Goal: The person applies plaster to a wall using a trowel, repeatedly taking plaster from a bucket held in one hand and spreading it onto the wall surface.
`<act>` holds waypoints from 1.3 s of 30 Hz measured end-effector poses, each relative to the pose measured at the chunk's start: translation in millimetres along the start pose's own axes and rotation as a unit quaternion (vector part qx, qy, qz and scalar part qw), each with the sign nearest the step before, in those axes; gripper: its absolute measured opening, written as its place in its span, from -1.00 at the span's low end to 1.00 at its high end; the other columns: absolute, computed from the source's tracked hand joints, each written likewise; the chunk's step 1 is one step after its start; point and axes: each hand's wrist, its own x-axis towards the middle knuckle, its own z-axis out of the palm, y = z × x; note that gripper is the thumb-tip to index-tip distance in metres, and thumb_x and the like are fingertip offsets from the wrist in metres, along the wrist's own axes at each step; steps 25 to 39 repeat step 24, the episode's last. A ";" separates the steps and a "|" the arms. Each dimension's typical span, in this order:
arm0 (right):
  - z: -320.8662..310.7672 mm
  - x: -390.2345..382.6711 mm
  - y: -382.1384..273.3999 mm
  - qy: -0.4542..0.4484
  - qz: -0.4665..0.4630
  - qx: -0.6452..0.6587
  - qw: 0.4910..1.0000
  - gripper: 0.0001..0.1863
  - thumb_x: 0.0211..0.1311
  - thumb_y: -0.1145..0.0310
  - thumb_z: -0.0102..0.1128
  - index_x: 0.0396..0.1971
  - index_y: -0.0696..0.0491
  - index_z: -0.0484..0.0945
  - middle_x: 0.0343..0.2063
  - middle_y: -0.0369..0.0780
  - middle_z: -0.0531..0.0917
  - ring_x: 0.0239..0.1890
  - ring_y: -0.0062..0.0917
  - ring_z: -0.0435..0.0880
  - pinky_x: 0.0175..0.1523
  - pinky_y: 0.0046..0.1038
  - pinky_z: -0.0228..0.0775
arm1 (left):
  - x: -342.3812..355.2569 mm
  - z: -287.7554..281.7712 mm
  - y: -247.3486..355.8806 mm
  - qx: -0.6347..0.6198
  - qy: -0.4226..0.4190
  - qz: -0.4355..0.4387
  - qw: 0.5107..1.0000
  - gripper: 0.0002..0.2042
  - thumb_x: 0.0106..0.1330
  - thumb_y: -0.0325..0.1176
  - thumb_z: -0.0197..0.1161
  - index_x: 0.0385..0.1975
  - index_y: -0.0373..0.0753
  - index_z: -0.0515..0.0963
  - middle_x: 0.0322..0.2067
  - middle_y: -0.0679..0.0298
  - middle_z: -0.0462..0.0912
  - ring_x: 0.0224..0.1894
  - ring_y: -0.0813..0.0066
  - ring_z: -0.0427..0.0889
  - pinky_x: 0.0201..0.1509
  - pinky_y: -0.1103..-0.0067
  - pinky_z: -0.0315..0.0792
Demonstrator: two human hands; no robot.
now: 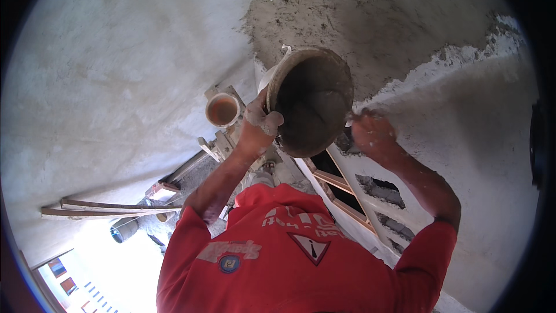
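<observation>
My left hand [259, 124] grips the rim of a mortar-stained bucket [341, 90], thumb inside the edge and caked in grey. The bucket is tilted so its mouth shows, with dark grey mortar [310, 116] inside. Just right of the bucket is my right hand [373, 134], its fingers curled and slightly blurred. A small pale bit shows beside those fingers; what they hold, if anything, I cannot make out. Beyond the bucket, rough damp plaster [382, 17] covers part of the wall, with a ragged edge against the paler surface.
A smaller container [222, 110] with brownish contents stands left of my left hand. Long wooden strips [110, 211] stick out at lower left, near another bucket [124, 230]. A wooden ladder-like frame [339, 184] and wall openings [380, 190] lie below my right hand.
</observation>
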 end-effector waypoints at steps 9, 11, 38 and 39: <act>41.8 17.7 -40.3 0.069 0.019 0.363 0.929 -0.59 0.13 0.21 0.25 -0.02 0.03 0.55 -0.28 -0.03 0.69 -0.20 -0.11 0.68 -0.06 -0.19 0.54 | -1.7 11.3 1.4 0.072 0.020 -0.012 0.997 -0.38 -0.05 -0.52 -0.02 0.18 -0.43 0.36 -0.11 0.07 0.63 -0.06 0.37 0.58 0.08 0.55 0.42; 42.0 12.8 -38.6 0.081 0.024 0.380 0.921 -0.57 0.13 0.20 0.26 -0.01 0.04 0.55 -0.29 -0.02 0.69 -0.20 -0.09 0.68 -0.06 -0.18 0.53 | -4.9 6.2 4.5 0.014 0.029 -0.038 0.999 -0.39 -0.04 -0.52 0.00 0.17 -0.44 0.36 -0.12 0.10 0.62 -0.09 0.41 0.57 0.06 0.57 0.43; 22.3 14.6 -2.7 0.100 0.039 0.283 0.953 -0.46 0.12 0.07 0.28 0.07 0.03 0.53 -0.25 0.07 0.67 -0.13 -0.06 0.67 0.02 -0.15 0.47 | 2.4 -15.5 -1.4 -0.049 0.050 -0.022 0.997 -0.32 -0.05 -0.54 0.03 0.26 -0.43 0.28 0.07 0.06 0.52 0.16 0.44 0.44 0.28 0.63 0.23; 22.3 14.6 -2.7 0.100 0.039 0.283 0.953 -0.46 0.12 0.07 0.28 0.07 0.03 0.53 -0.25 0.07 0.67 -0.13 -0.06 0.67 0.02 -0.15 0.47 | 2.4 -15.5 -1.4 -0.049 0.050 -0.022 0.997 -0.32 -0.05 -0.54 0.03 0.26 -0.43 0.28 0.07 0.06 0.52 0.16 0.44 0.44 0.28 0.63 0.23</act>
